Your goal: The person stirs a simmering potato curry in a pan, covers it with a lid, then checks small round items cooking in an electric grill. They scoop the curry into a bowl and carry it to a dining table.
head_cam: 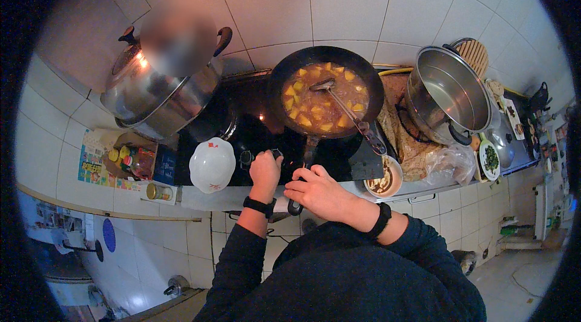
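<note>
A black wok with yellow chunks in brown liquid sits on the black glass stove. A metal spatula rests in it, its patterned handle leaning over the wok's rim. My left hand is at a dark stove knob, fingers curled around it and partly hidden. My right hand lies over the wok's long handle, fingers bent; the handle's end shows below them, and how firmly they hold it is unclear. A white scalloped dish lies left of my left hand.
A large lidded steel pot stands at the back left, an open steel pot at the right. A smeared bowl sits at the front edge beside a clear plastic bag. Farther right is a dish of chopped greens; a box of bottles is left.
</note>
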A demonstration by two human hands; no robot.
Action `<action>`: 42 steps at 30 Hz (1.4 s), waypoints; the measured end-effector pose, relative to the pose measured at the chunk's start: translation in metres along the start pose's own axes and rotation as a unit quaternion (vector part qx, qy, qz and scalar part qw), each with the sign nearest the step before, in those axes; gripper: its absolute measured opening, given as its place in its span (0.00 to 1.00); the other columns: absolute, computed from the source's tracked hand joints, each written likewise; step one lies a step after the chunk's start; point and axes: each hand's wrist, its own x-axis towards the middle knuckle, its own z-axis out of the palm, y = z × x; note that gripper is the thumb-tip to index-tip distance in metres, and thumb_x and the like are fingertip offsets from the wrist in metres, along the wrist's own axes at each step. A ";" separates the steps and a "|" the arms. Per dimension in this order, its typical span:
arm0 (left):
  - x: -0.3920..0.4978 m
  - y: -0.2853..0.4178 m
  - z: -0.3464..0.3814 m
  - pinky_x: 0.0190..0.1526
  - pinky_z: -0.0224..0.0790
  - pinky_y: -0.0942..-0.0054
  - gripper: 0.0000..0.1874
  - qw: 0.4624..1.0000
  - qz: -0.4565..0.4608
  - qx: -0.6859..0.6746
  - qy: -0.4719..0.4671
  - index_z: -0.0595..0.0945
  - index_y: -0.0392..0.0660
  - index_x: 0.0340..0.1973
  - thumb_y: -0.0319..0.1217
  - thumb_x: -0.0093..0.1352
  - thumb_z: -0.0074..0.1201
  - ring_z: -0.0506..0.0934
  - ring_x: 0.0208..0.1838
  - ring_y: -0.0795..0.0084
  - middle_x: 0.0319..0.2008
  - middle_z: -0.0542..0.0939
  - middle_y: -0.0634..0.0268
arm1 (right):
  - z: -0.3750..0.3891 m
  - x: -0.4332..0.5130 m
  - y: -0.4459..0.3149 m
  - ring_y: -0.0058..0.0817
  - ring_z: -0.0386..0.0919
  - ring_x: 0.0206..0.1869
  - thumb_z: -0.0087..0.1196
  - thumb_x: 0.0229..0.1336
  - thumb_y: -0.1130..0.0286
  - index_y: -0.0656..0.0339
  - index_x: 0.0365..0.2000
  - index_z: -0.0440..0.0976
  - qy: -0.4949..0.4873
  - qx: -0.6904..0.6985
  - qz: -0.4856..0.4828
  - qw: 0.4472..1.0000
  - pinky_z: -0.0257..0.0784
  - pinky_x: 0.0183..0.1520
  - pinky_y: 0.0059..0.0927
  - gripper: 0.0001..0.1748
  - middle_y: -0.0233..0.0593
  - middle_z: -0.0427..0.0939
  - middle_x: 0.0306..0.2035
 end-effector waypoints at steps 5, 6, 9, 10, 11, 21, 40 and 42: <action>0.000 -0.001 0.001 0.33 0.75 0.56 0.18 1.000 0.011 -0.004 0.009 0.80 0.35 0.28 0.41 0.60 0.63 0.81 0.32 0.48 0.30 0.81 0.46 | -0.003 0.000 -0.001 0.28 0.68 0.52 0.53 0.49 0.72 0.58 0.41 0.80 -0.042 0.019 0.017 0.999 0.59 0.52 0.32 0.16 0.28 0.79 0.46; 0.000 -0.001 0.001 0.33 0.75 0.56 0.18 1.000 0.011 0.000 0.007 0.80 0.35 0.28 0.41 0.60 0.63 0.81 0.32 0.48 0.30 0.81 0.46 | -0.003 0.000 -0.001 0.28 0.68 0.52 0.53 0.49 0.71 0.58 0.41 0.80 -0.035 0.020 0.016 0.999 0.59 0.52 0.32 0.16 0.28 0.79 0.46; 0.000 -0.001 0.001 0.33 0.75 0.56 0.18 1.000 0.009 -0.006 0.006 0.80 0.35 0.28 0.41 0.60 0.63 0.81 0.32 0.48 0.30 0.81 0.46 | -0.003 0.000 -0.001 0.28 0.68 0.52 0.53 0.49 0.71 0.58 0.41 0.80 -0.035 0.019 0.017 0.999 0.59 0.52 0.32 0.16 0.28 0.79 0.45; 0.000 -0.001 0.001 0.33 0.75 0.56 0.18 1.000 0.009 -0.006 0.006 0.80 0.36 0.28 0.41 0.60 0.63 0.81 0.32 0.48 0.30 0.81 0.46 | -0.003 0.000 -0.001 0.28 0.68 0.52 0.53 0.49 0.71 0.58 0.41 0.80 -0.041 0.018 0.018 0.999 0.59 0.52 0.32 0.16 0.28 0.79 0.45; 0.000 -0.001 0.001 0.33 0.75 0.56 0.18 1.000 0.008 -0.005 0.005 0.80 0.36 0.28 0.41 0.60 0.63 0.81 0.32 0.48 0.31 0.81 0.46 | -0.002 0.000 -0.002 0.27 0.68 0.52 0.53 0.49 0.71 0.58 0.41 0.80 -0.043 0.018 0.018 0.999 0.59 0.52 0.32 0.16 0.28 0.79 0.45; 0.000 0.000 -0.001 0.34 0.76 0.57 0.18 1.000 -0.004 -0.005 -0.007 0.81 0.35 0.29 0.41 0.60 0.63 0.81 0.33 0.48 0.32 0.81 0.46 | -0.003 0.000 -0.002 0.27 0.69 0.52 0.53 0.50 0.71 0.58 0.41 0.80 -0.035 0.014 0.016 0.999 0.59 0.52 0.32 0.16 0.28 0.79 0.46; 0.000 0.002 -0.002 0.34 0.76 0.58 0.16 1.000 -0.009 0.008 -0.023 0.81 0.38 0.31 0.39 0.60 0.62 0.81 0.35 0.49 0.34 0.81 0.49 | -0.003 0.001 -0.002 0.27 0.69 0.51 0.53 0.48 0.71 0.58 0.39 0.80 -0.035 0.013 0.017 0.999 0.59 0.51 0.32 0.15 0.28 0.79 0.44; 0.001 0.002 -0.002 0.34 0.76 0.58 0.16 0.999 -0.011 0.017 -0.029 0.81 0.38 0.31 0.39 0.60 0.62 0.81 0.35 0.49 0.34 0.81 0.49 | -0.003 0.001 -0.003 0.27 0.69 0.51 0.53 0.48 0.71 0.58 0.39 0.80 -0.030 0.017 0.017 0.999 0.59 0.51 0.32 0.15 0.28 0.79 0.44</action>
